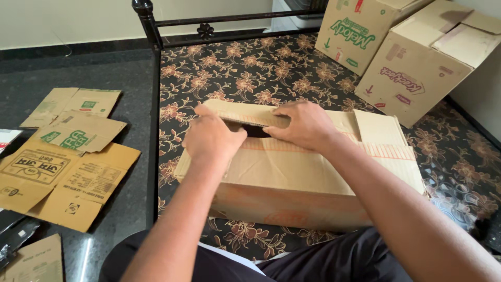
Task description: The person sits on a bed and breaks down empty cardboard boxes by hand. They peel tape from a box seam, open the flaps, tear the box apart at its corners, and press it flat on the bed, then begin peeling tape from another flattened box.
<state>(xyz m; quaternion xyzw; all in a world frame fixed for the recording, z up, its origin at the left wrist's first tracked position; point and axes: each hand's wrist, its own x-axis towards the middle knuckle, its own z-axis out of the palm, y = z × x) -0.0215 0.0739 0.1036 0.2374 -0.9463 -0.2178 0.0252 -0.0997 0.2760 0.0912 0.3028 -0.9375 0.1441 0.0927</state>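
sitting on a flowery bed cover, a big brown cardboard box lies right in front of the person, close to their dark trousers. both hands are on top of the box. the left hand is curled over the near top flap, with the fingers bent down into the dark gap in the middle. the right hand lies flatter on the far top flap, with the fingers pressing it and the thumb tucked at the edge of the gap. both hands touch the box flaps, and neither one is a tight fist. the two hands are close to each other but do not touch.

two more brown boxes stand at the far right corner of the bed, by the wall. a black metal bed rail runs along the left side of the bed. past the rail, on the dark shiny floor, some flat cardboard pieces lie spread out, some on top of others
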